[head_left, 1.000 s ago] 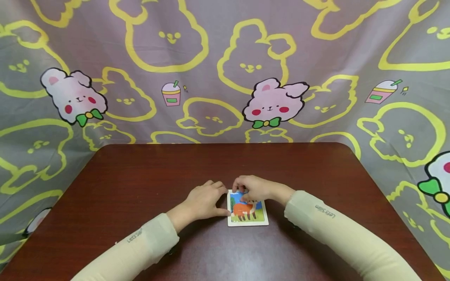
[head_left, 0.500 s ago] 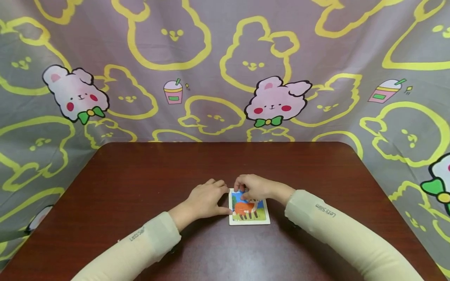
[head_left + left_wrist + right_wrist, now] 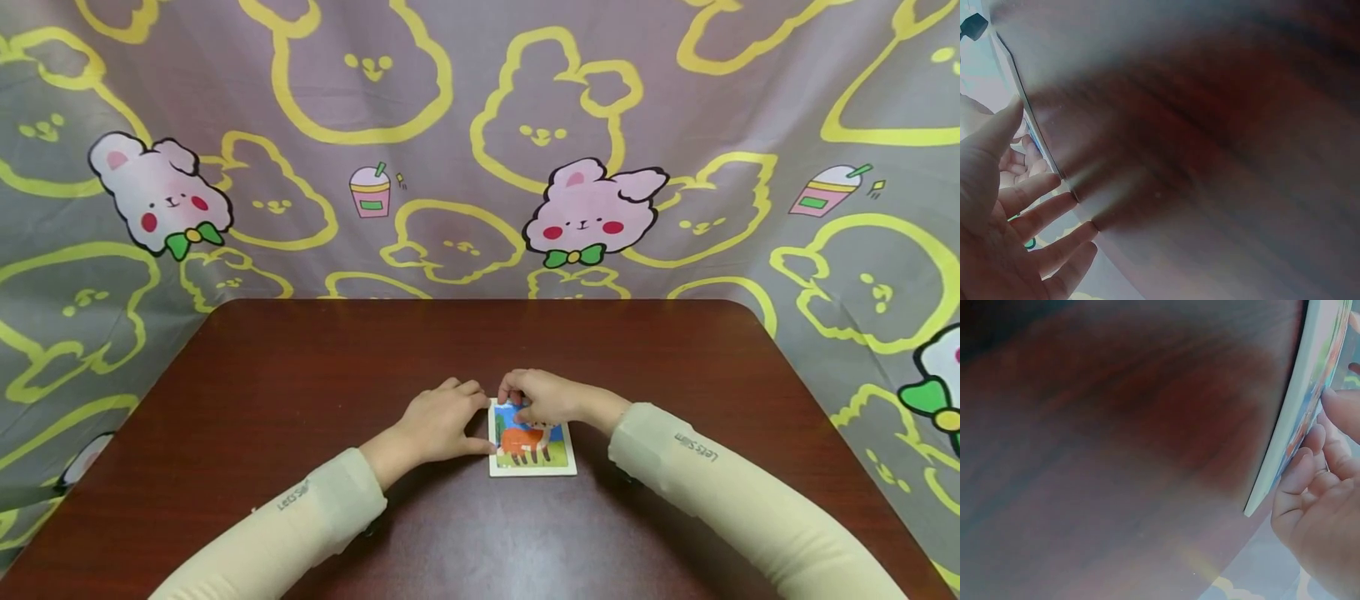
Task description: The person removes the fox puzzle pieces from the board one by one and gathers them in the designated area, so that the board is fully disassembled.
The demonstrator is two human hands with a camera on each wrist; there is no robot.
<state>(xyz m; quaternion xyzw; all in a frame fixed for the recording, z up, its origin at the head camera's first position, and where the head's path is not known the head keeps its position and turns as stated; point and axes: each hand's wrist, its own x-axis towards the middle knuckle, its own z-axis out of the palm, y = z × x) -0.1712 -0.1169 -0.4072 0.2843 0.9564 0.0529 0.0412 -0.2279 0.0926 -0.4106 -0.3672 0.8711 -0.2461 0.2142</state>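
A small white-framed picture board (image 3: 525, 442), showing an orange fox-like animal on grass under a blue sky, lies flat on the table. My left hand (image 3: 438, 425) is at its left side, fingers spread, with the thumb at the lower left edge and fingertips by the upper left corner. Over the upper part of the picture arches my right hand (image 3: 551, 398), its fingers bent. In the right wrist view, the thumb (image 3: 1341, 412) and curled fingertips meet the picture's face. The right hand covers part of the picture, and I cannot tell whether it pinches a piece.
A dark reddish-brown table (image 3: 360, 342) with rounded far corners carries the board. Behind and along both sides hangs a grey-mauve curtain (image 3: 450, 108) printed with yellow outlines, rabbit heads and pink cups.
The head view has tilted slightly, so the scene sits a little differently in it. Both hands and the board keep nearly the same places relative to each other.
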